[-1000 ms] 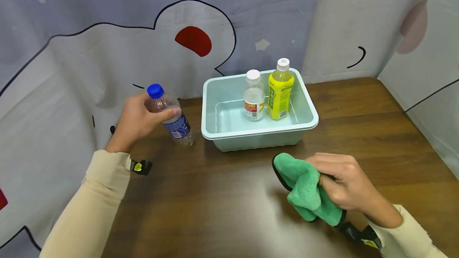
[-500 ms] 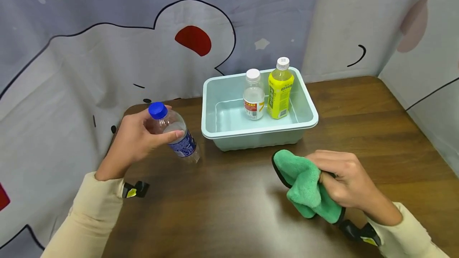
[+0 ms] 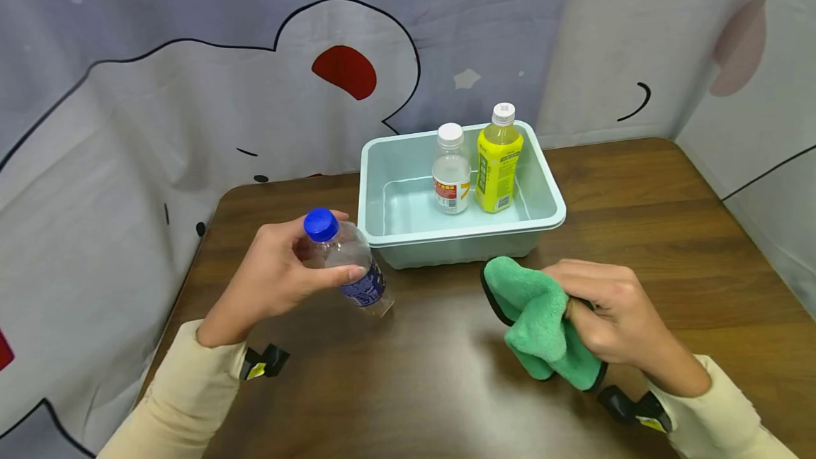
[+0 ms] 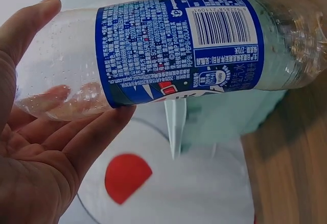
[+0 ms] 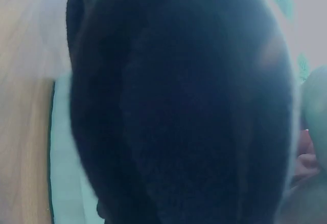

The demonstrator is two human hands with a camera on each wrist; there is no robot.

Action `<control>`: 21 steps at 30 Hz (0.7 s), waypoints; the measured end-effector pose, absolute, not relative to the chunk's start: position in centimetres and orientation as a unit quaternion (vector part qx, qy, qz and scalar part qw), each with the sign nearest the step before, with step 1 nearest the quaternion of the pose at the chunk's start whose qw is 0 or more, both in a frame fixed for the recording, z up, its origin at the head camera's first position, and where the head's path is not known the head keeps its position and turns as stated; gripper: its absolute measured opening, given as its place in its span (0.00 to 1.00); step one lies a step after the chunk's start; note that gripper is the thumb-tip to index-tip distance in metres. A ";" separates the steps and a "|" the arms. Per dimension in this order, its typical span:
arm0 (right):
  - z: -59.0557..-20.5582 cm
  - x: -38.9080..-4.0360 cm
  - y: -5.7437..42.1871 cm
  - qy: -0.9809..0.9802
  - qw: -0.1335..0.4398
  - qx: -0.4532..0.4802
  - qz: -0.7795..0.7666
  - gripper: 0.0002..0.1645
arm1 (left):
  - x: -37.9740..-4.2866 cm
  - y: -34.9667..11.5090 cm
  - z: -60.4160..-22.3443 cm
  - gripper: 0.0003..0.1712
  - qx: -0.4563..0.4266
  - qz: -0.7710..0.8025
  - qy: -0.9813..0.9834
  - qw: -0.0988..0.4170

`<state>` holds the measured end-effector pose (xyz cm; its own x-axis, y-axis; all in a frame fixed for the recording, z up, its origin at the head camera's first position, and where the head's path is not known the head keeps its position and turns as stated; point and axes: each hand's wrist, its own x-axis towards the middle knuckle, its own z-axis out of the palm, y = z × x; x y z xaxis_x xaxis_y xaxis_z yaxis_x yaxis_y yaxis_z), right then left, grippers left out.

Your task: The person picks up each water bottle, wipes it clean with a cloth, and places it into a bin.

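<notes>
My left hand [image 3: 274, 278] grips a clear plastic bottle [image 3: 347, 250] with a blue cap and blue label, thumb on the near side, fingers behind. The bottle tilts, its base toward the lower right, in front of the tub's left corner. In the left wrist view the bottle's label [image 4: 179, 47] with a barcode faces the camera, and the bottle looks nearly drained. In my right hand [image 3: 615, 310] a green cloth [image 3: 538, 317] with black edging is pinched, bunched over the table. Dark cloth [image 5: 184, 101] fills most of the right wrist view, hiding the fingers there.
A pale green plastic tub [image 3: 459, 236] stands at the back of the wooden table [image 3: 382, 388]. Inside it stand a clear bottle with a white cap [image 3: 451, 179] and a yellow-labelled bottle [image 3: 499, 165]. A patterned curtain [image 3: 191, 112] hangs behind the table.
My left hand has carried the blue-capped bottle right and toward me, from beside the tub to in front of its left corner. The right hand with the cloth has shifted slightly up.
</notes>
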<state>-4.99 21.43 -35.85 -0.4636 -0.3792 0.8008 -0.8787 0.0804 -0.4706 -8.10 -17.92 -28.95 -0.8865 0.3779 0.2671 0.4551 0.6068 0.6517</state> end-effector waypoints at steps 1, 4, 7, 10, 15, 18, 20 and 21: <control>-35.8 -5.0 21.4 -0.691 0.249 0.453 0.505 0.28 | -8.0 -17.6 -29.1 0.31 -0.240 -0.382 -0.891 0.050; -35.6 -5.0 21.2 -0.687 0.250 0.453 0.511 0.27 | -7.8 -16.4 -29.3 0.33 -0.261 -0.393 -0.881 0.043; -35.4 -5.0 21.0 -0.682 0.251 0.455 0.516 0.27 | -7.8 -15.2 -29.5 0.34 -0.278 -0.399 -0.873 0.036; -35.2 -5.0 20.8 -0.684 0.256 0.451 0.514 0.27 | -7.8 -14.1 -29.7 0.34 -0.288 -0.404 -0.868 0.028; -34.9 -5.1 20.4 -0.690 0.263 0.435 0.515 0.25 | -8.1 -12.4 -30.1 0.35 -0.307 -0.397 -0.865 0.020; -34.7 -5.2 20.1 -0.689 0.266 0.428 0.521 0.25 | -8.2 -11.4 -30.4 0.36 -0.321 -0.397 -0.860 0.017; -34.6 -5.3 20.0 -0.689 0.270 0.423 0.522 0.25 | -8.4 -10.7 -30.6 0.35 -0.328 -0.398 -0.856 0.012; -34.6 -5.4 19.9 -0.688 0.272 0.421 0.524 0.25 | -8.4 -10.3 -30.8 0.35 -0.333 -0.396 -0.856 0.010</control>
